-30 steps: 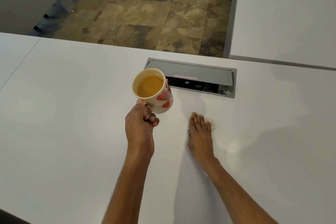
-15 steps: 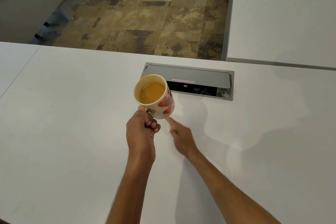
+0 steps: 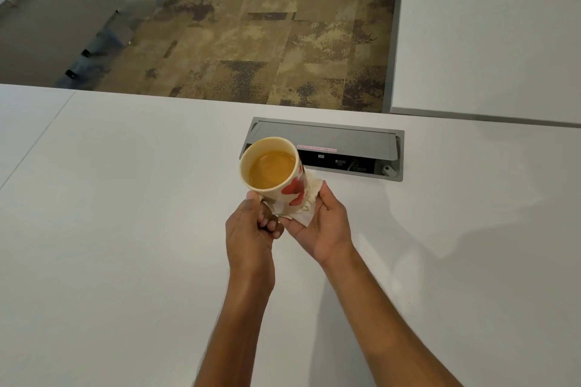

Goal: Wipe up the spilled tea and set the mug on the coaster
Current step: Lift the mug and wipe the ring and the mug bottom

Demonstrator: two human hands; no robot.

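Nearest us, bare white surface [image 3: 125,261]. Left hand [image 3: 250,237]: grip clamped on the handle of the mug [image 3: 274,171], lifted clear and tilted slightly, tea inside. Right hand [image 3: 320,225] cupped under it, fingers curled around a crumpled tissue [image 3: 309,195] pressed to the mug's base, we judge to dry it. Beyond, open cable box [image 3: 345,151]. No coaster in view.

Office or meeting room, broad white desk [image 3: 125,229] beneath the hands, recessed grey power-and-data box [image 3: 323,148] with a wireless charger label just beyond them, second white desk [image 3: 490,41] far right, mottled brown carpet tiles [image 3: 267,34] ahead
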